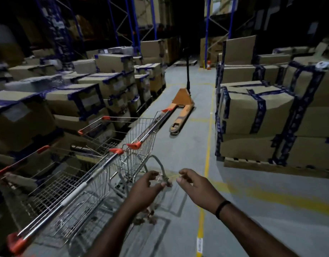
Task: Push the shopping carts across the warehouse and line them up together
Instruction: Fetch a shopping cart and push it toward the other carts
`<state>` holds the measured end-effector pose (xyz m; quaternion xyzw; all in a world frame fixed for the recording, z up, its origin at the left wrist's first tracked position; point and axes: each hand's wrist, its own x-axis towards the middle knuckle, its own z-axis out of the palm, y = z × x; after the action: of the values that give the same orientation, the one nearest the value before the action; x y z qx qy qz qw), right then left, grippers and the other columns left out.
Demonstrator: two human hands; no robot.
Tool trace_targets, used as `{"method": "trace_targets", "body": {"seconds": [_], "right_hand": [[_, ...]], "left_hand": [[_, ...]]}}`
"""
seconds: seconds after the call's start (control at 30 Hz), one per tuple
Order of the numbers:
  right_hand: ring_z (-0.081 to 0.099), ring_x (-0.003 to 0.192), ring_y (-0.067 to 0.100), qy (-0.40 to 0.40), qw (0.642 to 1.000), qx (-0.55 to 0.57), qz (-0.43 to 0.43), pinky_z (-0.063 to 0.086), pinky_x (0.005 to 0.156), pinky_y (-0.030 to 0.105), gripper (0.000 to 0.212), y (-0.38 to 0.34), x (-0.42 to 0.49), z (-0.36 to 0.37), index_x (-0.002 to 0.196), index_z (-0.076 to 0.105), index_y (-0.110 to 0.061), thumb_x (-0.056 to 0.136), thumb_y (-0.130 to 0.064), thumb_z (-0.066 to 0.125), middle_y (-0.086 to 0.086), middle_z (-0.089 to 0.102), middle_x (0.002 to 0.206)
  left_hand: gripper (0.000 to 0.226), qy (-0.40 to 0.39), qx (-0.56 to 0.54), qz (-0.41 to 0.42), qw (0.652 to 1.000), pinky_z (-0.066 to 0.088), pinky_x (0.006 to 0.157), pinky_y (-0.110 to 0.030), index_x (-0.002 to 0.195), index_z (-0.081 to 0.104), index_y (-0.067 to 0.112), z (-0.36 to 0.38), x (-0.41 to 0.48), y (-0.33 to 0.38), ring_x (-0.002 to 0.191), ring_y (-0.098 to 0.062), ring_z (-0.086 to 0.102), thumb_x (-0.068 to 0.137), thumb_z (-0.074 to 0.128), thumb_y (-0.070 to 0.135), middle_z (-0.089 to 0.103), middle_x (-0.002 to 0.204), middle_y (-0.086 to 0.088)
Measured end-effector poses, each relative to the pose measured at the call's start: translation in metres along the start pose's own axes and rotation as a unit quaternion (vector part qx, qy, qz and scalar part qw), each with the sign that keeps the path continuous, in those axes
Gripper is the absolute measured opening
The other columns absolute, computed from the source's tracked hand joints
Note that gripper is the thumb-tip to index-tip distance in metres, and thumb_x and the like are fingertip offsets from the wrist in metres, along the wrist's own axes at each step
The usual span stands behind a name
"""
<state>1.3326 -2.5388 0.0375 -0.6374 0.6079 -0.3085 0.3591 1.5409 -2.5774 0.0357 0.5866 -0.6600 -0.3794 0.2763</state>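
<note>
Two wire shopping carts with orange corner caps stand side by side on the left of the aisle: a near cart (71, 190) and a far cart (139, 130). A grey strap (160, 164) loops off the far cart's rear. My left hand (147, 188) pinches the strap's end between thumb and fingers. My right hand (193, 182) hovers just right of it, fingers curled and apart, holding nothing. A black band sits on my right wrist.
An orange pallet jack (182, 106) lies in the aisle ahead of the carts. Stacks of taped cardboard boxes line the left (89, 95) and the right (262, 115). A yellow floor line (207, 158) runs down the aisle. Blue racking (134, 21) rises behind.
</note>
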Motion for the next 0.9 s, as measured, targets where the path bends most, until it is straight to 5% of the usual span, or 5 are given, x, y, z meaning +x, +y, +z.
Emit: {"method": "trace_targets", "body": {"seconds": [0.27,0.43,0.57,0.77,0.9], "right_hand": [[0.052,0.125,0.018,-0.057,0.997,-0.026,-0.055,0.044,0.104,0.039,0.052,0.006,0.15,-0.074,0.141,0.047,-0.027,0.098,-0.056,0.048,0.0,0.055,0.138],[0.054,0.116,0.012,-0.088,0.992,-0.038,-0.081,0.045,0.099,0.03,0.045,0.01,0.237,-0.079,0.136,0.05,-0.03,0.098,-0.054,0.05,-0.002,0.058,0.134],[0.053,0.124,0.012,-0.095,0.99,-0.064,-0.084,0.043,0.098,0.025,0.051,0.016,0.319,-0.079,0.14,0.048,-0.032,0.096,-0.058,0.051,-0.002,0.055,0.14],[0.046,0.132,0.01,-0.142,0.967,-0.179,-0.111,0.039,0.103,0.025,0.055,0.019,0.436,-0.098,0.146,0.041,-0.03,0.097,-0.056,0.05,-0.006,0.048,0.148],[0.045,0.133,0.012,-0.144,0.95,-0.232,-0.15,0.039,0.106,0.028,0.055,0.028,0.506,-0.097,0.144,0.044,-0.029,0.096,-0.054,0.052,-0.006,0.049,0.147]], "left_hand": [[0.049,0.069,0.005,-0.034,0.997,0.051,0.097,-0.034,0.129,0.061,0.023,0.005,0.123,0.038,0.108,-0.012,0.062,0.085,0.075,0.04,0.066,0.121,0.002],[0.059,0.1,-0.027,-0.051,0.993,0.056,0.091,-0.044,0.126,0.056,0.032,-0.007,0.199,0.036,0.104,-0.014,0.066,0.074,0.072,0.055,0.069,0.111,0.003],[0.045,0.134,-0.011,-0.054,0.989,0.053,0.094,-0.041,0.127,0.055,0.033,-0.018,0.273,0.022,0.105,-0.013,0.063,0.086,0.072,0.043,0.066,0.113,0.007],[0.051,0.185,0.075,-0.107,0.974,0.048,0.095,-0.034,0.133,0.058,0.024,-0.027,0.384,-0.008,0.115,-0.018,0.061,0.089,0.067,0.046,0.063,0.131,0.002],[0.06,0.136,0.198,-0.203,0.949,0.05,0.094,-0.034,0.121,0.064,0.024,-0.026,0.424,-0.037,0.112,-0.021,0.063,0.085,0.053,0.071,0.066,0.127,-0.002]]}}
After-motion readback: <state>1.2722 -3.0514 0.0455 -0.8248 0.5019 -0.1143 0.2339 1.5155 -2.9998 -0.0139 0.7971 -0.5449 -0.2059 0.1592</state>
